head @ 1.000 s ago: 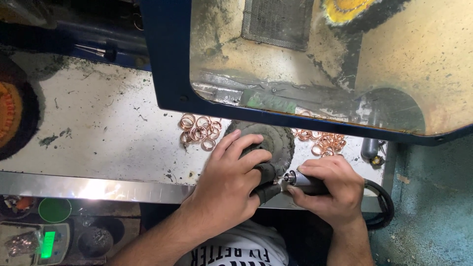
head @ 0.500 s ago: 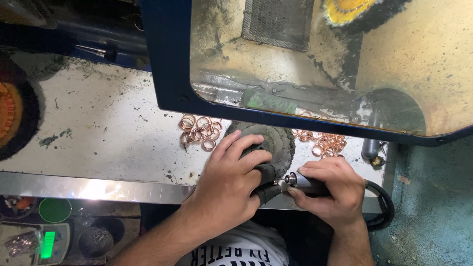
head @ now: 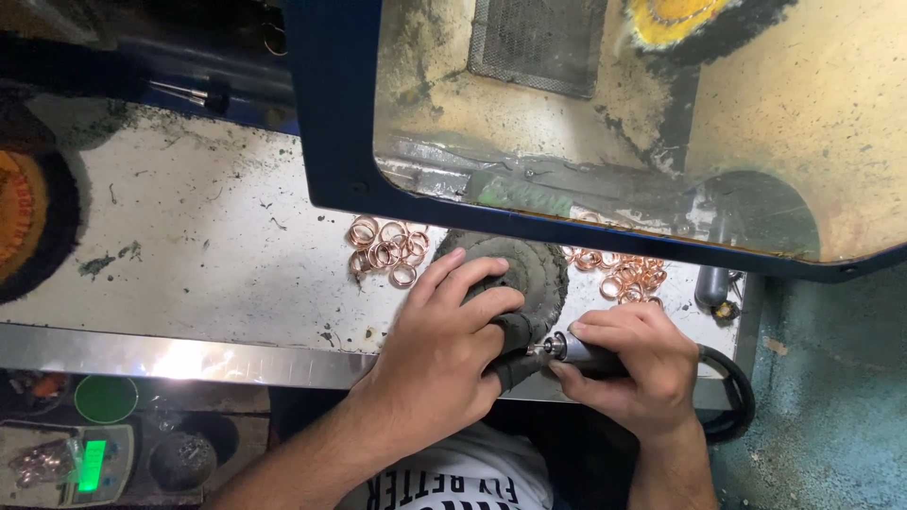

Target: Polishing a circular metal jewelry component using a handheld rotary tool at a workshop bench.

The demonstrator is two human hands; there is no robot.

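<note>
Bench (head: 189, 264), grimy white, ring-strewn.

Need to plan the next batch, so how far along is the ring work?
Which rings are finished cannot be told. Copper-coloured rings lie in two piles: left pile and right pile. In hand: the left hand presses on a dark pad, while the right hand holds a rotary handpiece against it.

Bright overhead light, glare on metal bench edge (head: 189, 359), dim corners, sharp focus.
</note>
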